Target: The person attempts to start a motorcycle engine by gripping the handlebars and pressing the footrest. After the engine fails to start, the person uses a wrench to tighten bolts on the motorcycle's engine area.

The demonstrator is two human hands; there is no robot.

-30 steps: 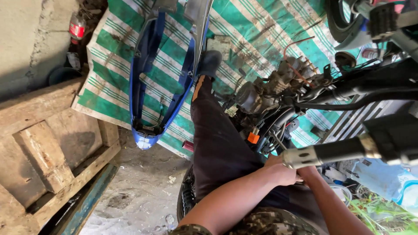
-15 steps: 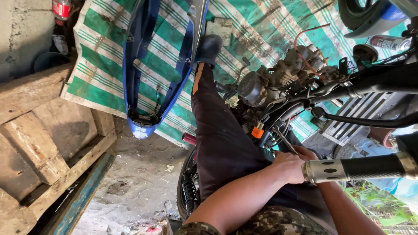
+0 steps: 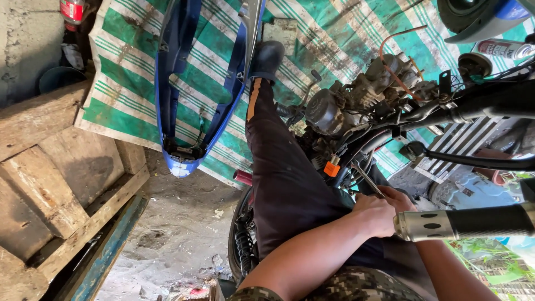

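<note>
Ground here is rough grey concrete (image 3: 178,245), dusty and with small bits of litter. A green and white striped tarp (image 3: 128,83) lies over the upper part of it, stained with dark oil marks. On the tarp rests a blue motorcycle body panel (image 3: 173,83), long and hollow, with its narrow end at the tarp's lower edge. At the left stand worn wooden pallet boards (image 3: 56,167), and a blue painted beam (image 3: 106,256) runs beside them. A red can (image 3: 71,10) stands in the top left corner.

The person sits over a stripped motorcycle. One leg in dark trousers (image 3: 278,167) stretches toward the tarp, and the black shoe (image 3: 266,58) rests on it beside the blue panel. The engine (image 3: 356,106) is bare, with hoses and cables around it, and an orange tag (image 3: 332,167) hangs just below.

The left hand (image 3: 379,214) is closed into a fist around a thin metal tool (image 3: 368,181), which points up toward the frame tubes near the orange tag. The right hand (image 3: 402,198) lies just behind the left one, mostly hidden, so I cannot tell how its fingers stand. A handlebar with chrome end and black grip (image 3: 468,222) crosses in front of the hands at the right. A spray can (image 3: 504,49) lies at the top right.
</note>
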